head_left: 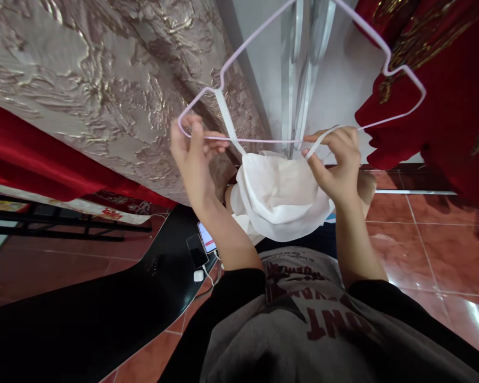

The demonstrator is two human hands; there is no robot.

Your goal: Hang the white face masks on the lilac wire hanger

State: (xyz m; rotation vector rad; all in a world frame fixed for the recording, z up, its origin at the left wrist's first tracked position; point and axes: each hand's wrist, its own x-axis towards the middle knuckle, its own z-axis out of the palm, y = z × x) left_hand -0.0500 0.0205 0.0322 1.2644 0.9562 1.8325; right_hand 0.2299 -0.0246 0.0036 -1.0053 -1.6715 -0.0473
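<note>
White garment (279, 191) hangs below pink hanger (263, 141), right hand (340, 162) pinching its right strap (323, 136) between thumb and forefinger, left hand (193, 157) fingers curled round hanger's left corner (179, 121); tilting could slip left strap (226, 114) off.

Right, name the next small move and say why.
I'd probably ease the right strap at the right hand past the right end of the hanger and up to its right notch. The left strap of the white garment already sits at the left notch; the right one is down by the bottom bar.
</note>
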